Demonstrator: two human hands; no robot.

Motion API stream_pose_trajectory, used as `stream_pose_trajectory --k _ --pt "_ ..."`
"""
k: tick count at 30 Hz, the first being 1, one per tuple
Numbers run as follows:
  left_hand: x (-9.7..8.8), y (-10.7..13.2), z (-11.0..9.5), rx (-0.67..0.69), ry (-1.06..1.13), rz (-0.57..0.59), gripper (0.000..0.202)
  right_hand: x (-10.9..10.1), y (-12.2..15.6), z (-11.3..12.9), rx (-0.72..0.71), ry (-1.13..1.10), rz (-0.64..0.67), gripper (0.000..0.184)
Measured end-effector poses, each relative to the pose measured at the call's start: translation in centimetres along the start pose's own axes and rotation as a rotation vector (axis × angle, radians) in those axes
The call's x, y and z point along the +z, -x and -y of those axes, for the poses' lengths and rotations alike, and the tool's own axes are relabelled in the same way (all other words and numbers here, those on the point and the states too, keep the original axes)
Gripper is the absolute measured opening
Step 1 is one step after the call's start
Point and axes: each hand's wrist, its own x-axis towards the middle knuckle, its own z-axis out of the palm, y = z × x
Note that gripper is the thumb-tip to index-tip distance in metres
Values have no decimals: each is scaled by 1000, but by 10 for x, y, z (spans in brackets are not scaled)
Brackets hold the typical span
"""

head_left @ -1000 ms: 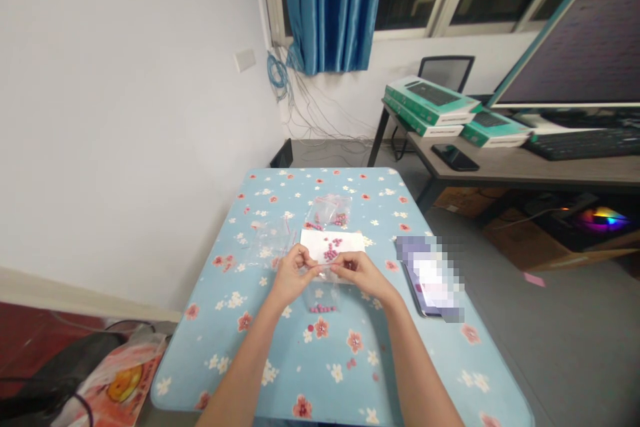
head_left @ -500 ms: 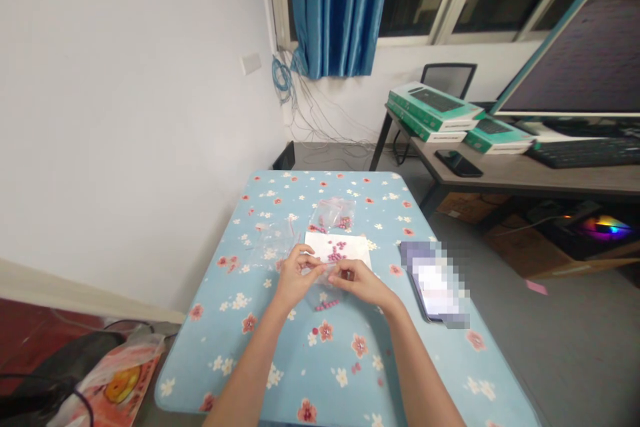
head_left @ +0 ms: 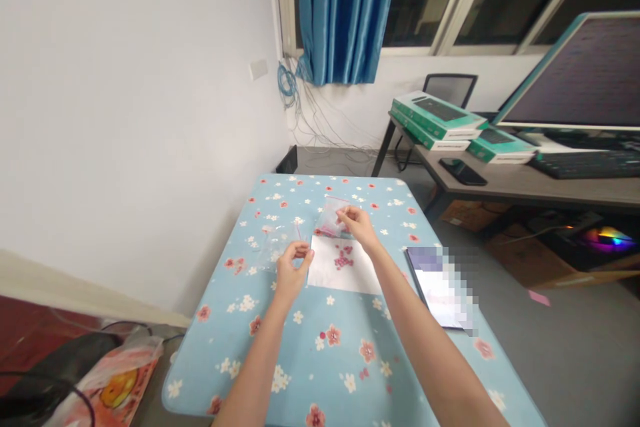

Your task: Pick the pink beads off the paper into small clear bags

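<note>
Your hands have come apart — your right hand (head_left: 355, 223) now pinches the top of a clear bag (head_left: 329, 221) above the white paper (head_left: 327, 272) on the bench (head_left: 220, 353), and pink beads (head_left: 343, 257) sit on the paper — your left hand (head_left: 294, 271) is curled, but I cannot tell if it holds anything.

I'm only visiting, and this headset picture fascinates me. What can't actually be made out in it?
In the head view:
- Right hand: its fingers hide whatever they pinch at the clear plastic bag.
- Left hand: its fingers hide whether it holds anything.
- Pink beads on the white paper: too small to count.
- Phone: its screen is hidden by pixelated blur.
- Monitor: cut off by the right edge.
</note>
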Motion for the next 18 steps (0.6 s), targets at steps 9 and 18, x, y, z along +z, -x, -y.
stream_pose_trajectory --k 9,18 --pt "3 2 -1 29 -58 33 14 3 -13 -8 64 308 -104 21" --pt "2 2 -1 27 -62 29 14 24 -7 -4 131 802 -186 25"
